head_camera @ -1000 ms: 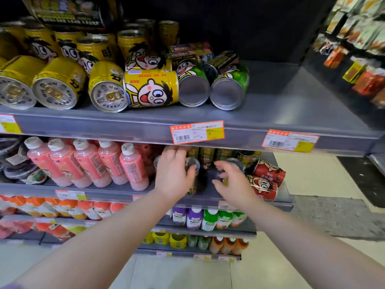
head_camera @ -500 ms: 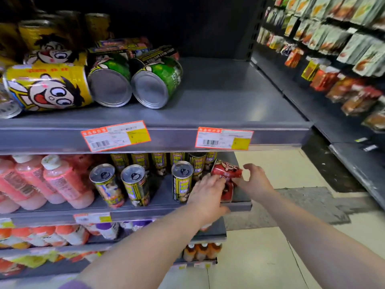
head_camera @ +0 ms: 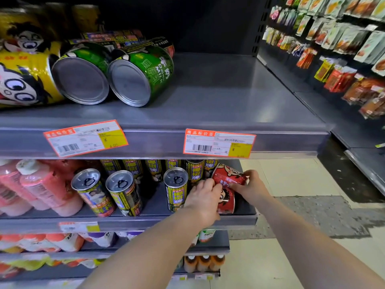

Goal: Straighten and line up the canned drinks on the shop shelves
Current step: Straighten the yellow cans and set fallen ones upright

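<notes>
Both our bare forearms reach forward from the lower edge of view and converge, so that the hands sit just beside each other. Our left hand [head_camera: 203, 198] shows its back to us, fingers curled onto the lower red can [head_camera: 228, 202]. Our right hand [head_camera: 251, 187], on the right, grips the upper red can [head_camera: 229, 176] between thumb and fingers.

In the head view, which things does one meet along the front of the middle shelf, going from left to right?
pink bottles → first tall can → second tall can → third tall can → left hand → red cans → right hand
</notes>
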### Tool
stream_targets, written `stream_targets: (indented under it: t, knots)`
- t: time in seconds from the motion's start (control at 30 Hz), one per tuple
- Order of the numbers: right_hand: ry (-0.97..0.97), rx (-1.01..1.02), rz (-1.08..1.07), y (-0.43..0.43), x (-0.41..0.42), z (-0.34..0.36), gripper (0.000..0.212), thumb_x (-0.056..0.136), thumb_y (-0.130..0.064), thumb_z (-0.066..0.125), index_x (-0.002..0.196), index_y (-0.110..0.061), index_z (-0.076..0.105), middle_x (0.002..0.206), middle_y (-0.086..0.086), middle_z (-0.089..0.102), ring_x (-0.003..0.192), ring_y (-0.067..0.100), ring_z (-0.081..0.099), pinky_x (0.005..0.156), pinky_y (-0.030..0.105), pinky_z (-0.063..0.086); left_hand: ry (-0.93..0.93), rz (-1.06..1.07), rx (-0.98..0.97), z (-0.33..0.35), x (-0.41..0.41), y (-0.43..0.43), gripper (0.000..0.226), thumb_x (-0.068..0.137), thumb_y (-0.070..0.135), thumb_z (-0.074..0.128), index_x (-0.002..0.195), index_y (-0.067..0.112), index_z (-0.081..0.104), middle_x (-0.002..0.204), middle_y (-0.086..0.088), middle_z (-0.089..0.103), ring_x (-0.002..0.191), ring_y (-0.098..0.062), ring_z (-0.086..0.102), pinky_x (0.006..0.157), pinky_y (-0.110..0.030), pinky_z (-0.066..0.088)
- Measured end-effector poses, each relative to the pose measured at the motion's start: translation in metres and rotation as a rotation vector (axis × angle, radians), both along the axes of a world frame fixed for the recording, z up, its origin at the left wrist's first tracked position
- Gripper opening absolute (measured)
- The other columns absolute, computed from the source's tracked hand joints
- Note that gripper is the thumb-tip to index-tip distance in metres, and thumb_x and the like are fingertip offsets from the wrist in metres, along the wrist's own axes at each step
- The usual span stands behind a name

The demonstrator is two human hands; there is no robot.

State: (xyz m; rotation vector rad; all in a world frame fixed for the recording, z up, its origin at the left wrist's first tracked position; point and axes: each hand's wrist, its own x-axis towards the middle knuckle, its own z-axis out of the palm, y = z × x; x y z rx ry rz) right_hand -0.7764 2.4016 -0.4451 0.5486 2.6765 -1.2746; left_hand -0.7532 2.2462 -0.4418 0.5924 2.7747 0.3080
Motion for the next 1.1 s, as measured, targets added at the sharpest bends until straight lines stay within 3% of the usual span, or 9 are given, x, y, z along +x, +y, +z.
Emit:
stream_targets:
  t: [0.17, 0.33, 0.5, 0.63, 0.87, 0.93, 1.0, 1.1]
  knots:
    - [0.006, -0.057, 0.036, 0.005, 0.002, -0.01, 0.068, 0.074, -0.025, 0.078, 0.127, -0.005, 0.041, 0.11, 0.005, 0.056, 0.093, 0.017, 0.051, 0.078, 0.025, 0.038, 0.009, 0.011, -0.008, -0.007, 0.0, 0.002, 0.089, 0.081, 0.028, 0.068, 0.147, 0.017, 0.011, 0.151, -0.003, 0.02, 0.141, -0.025, 0.012, 0.117, -0.045, 0.008]
    - [0.197, -0.029, -0.04, 0.001, 0.008, -0.001, 0.056, 0.07, -0.02, 0.078, 0.117, -0.006, 0.052, 0.112, 0.01, 0.059, 0.091, 0.018, 0.054, 0.075, 0.025, 0.04, 0.003, 0.059, 0.106, -0.002, 0.009, -0.004, 0.083, 0.083, 0.039, 0.064, 0.147, 0.022, 0.015, 0.151, 0.002, 0.023, 0.141, -0.02, 0.015, 0.117, -0.042, 0.003]
    - [0.296, -0.012, -0.118, 0.001, 0.035, 0.03, 0.059, 0.066, -0.014, 0.079, 0.118, -0.005, 0.051, 0.11, 0.009, 0.054, 0.095, 0.02, 0.054, 0.075, 0.024, 0.04, 0.015, 0.212, 0.448, 0.015, 0.039, -0.003, 0.08, 0.075, 0.045, 0.07, 0.141, 0.023, 0.03, 0.14, 0.002, 0.041, 0.128, -0.018, 0.039, 0.107, -0.03, 0.027]
    - [0.274, 0.04, -0.072, -0.002, 0.074, 0.064, 0.069, 0.069, -0.011, 0.076, 0.129, -0.009, 0.043, 0.119, 0.005, 0.041, 0.103, 0.013, 0.041, 0.089, 0.024, 0.036, -0.099, 0.37, 0.763, 0.032, 0.071, -0.005, 0.067, 0.067, 0.039, 0.077, 0.124, 0.027, 0.043, 0.114, 0.006, 0.05, 0.109, -0.013, 0.053, 0.093, -0.029, 0.044]
    - [0.293, 0.152, 0.145, -0.054, 0.136, 0.125, 0.066, 0.064, -0.008, 0.079, 0.123, -0.017, 0.051, 0.111, 0.0, 0.042, 0.101, 0.011, 0.043, 0.087, 0.017, 0.03, -0.139, 0.419, 0.922, 0.052, 0.13, -0.071, 0.07, 0.053, 0.054, 0.072, 0.115, 0.034, 0.045, 0.107, 0.01, 0.061, 0.098, -0.006, 0.059, 0.088, -0.03, 0.051]
    - [0.269, 0.161, 0.216, -0.087, 0.151, 0.143, 0.073, 0.055, -0.023, 0.08, 0.123, -0.018, 0.052, 0.11, 0.0, 0.043, 0.098, 0.009, 0.043, 0.084, 0.015, 0.03, -0.117, 0.456, 0.977, 0.064, 0.147, -0.109, 0.066, 0.052, 0.05, 0.075, 0.11, 0.037, 0.046, 0.106, 0.01, 0.062, 0.097, -0.005, 0.06, 0.087, -0.027, 0.05]
    - [0.283, 0.177, 0.298, -0.129, 0.167, 0.159, 0.089, 0.04, -0.044, 0.068, 0.124, -0.02, 0.051, 0.11, 0.0, 0.044, 0.1, 0.007, 0.042, 0.084, 0.012, 0.028, -0.057, 0.496, 1.001, 0.077, 0.167, -0.156, 0.059, 0.048, 0.054, 0.071, 0.099, 0.044, 0.043, 0.103, 0.012, 0.062, 0.096, -0.005, 0.059, 0.086, -0.023, 0.048]
    - [0.298, 0.204, 0.435, -0.204, 0.189, 0.178, 0.087, 0.051, -0.035, 0.075, 0.131, -0.018, 0.046, 0.118, 0.002, 0.043, 0.105, 0.006, 0.038, 0.086, 0.011, 0.026, 0.039, 0.583, 1.027, 0.096, 0.2, -0.235, 0.057, 0.047, 0.056, 0.069, 0.095, 0.046, 0.041, 0.101, 0.012, 0.063, 0.096, -0.007, 0.061, 0.086, -0.026, 0.049]
